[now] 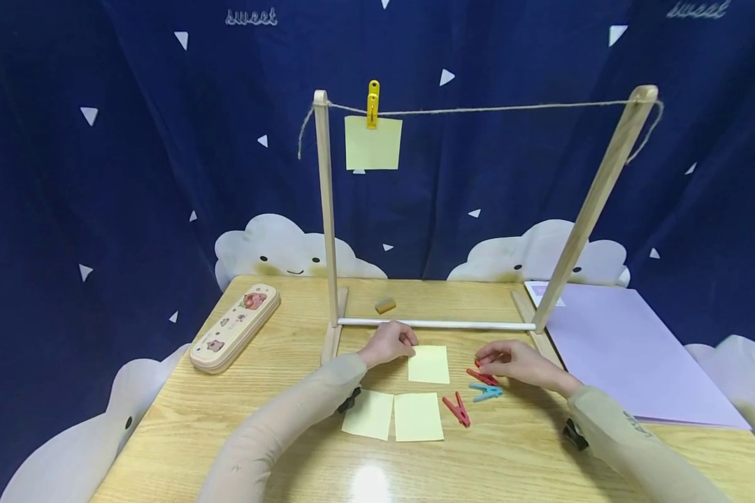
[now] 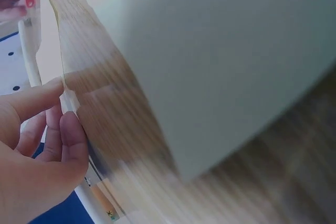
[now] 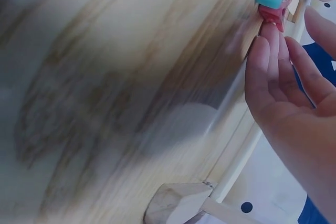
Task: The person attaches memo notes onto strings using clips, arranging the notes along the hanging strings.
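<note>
In the head view my left hand [image 1: 388, 344] pinches the left edge of a pale yellow sticky note [image 1: 429, 365], which lies low over the table. The left wrist view has the thumb and fingertips at the paper's edge. My right hand [image 1: 514, 362] reaches to a red clothespin [image 1: 486, 378], fingertips at its handles. From the right wrist, the thumb stands apart from the fingers beside that clothespin. A blue clothespin [image 1: 486, 391] lies close below it, and another red clothespin [image 1: 457, 409] farther left. Two more notes, a left one [image 1: 368, 413] and a right one [image 1: 418, 417], lie nearer me.
A wooden frame [image 1: 327, 209] carries a string [image 1: 509, 109] across its top. There a yellow clothespin [image 1: 372, 105] holds up another note [image 1: 373, 147]. A pencil case [image 1: 235, 327] lies left, purple sheets [image 1: 629, 349] right, and a small brown block [image 1: 385, 305] behind the white bar [image 1: 440, 324].
</note>
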Demonstrator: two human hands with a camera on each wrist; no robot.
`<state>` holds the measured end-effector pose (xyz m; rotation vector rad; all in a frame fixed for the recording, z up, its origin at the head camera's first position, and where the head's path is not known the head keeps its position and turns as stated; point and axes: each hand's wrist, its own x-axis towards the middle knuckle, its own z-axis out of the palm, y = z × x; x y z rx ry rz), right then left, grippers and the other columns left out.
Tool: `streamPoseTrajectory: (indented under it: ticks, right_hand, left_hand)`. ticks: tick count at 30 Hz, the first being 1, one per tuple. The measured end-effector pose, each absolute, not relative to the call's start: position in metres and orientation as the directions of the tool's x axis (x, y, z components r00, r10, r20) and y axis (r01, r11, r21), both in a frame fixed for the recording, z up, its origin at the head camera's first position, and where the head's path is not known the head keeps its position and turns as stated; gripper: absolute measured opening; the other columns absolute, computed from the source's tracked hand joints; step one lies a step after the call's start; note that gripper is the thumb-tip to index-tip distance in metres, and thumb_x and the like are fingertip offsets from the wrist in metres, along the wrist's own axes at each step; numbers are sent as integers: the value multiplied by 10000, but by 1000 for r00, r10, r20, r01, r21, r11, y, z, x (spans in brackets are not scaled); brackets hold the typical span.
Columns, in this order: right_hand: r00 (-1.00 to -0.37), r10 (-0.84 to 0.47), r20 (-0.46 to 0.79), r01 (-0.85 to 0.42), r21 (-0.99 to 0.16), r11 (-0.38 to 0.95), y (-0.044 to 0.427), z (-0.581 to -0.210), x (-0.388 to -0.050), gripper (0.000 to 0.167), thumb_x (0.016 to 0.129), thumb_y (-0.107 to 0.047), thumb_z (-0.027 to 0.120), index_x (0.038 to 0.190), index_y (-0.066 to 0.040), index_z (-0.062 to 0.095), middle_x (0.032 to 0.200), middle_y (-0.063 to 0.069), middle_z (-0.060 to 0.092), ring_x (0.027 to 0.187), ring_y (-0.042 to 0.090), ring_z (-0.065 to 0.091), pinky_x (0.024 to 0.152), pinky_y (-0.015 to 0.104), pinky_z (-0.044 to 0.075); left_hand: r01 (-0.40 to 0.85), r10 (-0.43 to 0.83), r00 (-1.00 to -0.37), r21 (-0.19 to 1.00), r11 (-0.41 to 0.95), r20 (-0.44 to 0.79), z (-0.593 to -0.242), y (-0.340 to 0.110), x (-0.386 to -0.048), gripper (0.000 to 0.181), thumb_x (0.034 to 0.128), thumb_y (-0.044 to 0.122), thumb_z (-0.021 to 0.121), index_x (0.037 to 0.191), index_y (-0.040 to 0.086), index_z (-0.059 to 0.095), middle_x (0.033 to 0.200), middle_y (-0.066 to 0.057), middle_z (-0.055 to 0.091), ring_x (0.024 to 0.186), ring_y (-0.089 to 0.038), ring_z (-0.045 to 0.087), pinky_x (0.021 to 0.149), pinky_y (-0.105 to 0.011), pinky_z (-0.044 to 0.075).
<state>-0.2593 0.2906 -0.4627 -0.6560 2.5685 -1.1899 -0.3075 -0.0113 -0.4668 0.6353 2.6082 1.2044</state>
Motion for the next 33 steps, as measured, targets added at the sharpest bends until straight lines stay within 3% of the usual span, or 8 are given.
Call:
streamPoseTrajectory:
  ticks: [6,13,17,28,33]
  right_hand:
    - [-875,-484,-21,-332,-702,631,283,-459,-259,303,902,-205,724,1118,4,689,962,67,732,833,21,628,714,190,515]
    - [-897,-436,-67,-312,-602,735,267,-452,-258,305,838,-327,787,959,-64,690,770,-27,647,647,20,518,601,194,438]
    - [-902,-422,-93,-294,-584,757,260,-449,-256,302,810,-331,812,873,-88,644,711,-30,591,609,47,473,576,205,402]
    - [-918,-388,-88,-291,-516,806,252,-450,-259,321,764,-248,848,839,-69,591,674,-34,546,607,85,452,564,213,374]
    - [-916,-398,-48,-327,-482,813,253,-450,-261,266,789,-242,822,844,-74,623,694,-39,562,634,73,456,592,214,383]
  left_hand:
    - [286,461,-888,787,547,3,-468,-14,-308,67,830,-30,734,895,-30,721,776,-112,691,612,-49,507,562,-136,425]
    - [274,455,-890,805,526,6,-466,-16,-308,54,842,-42,703,893,-43,721,800,-158,711,629,-205,624,535,-156,461]
    - [293,455,-890,793,534,23,-466,-17,-308,48,852,-22,700,895,-26,721,813,-140,714,664,-232,645,550,-154,463]
    - [354,461,-883,776,523,92,-466,-20,-312,48,871,-1,694,904,-24,719,854,-157,720,650,-38,531,565,-124,448]
    - [328,457,-885,809,488,83,-466,-21,-311,50,875,-14,687,914,-36,710,843,-166,708,681,-222,646,590,-259,564]
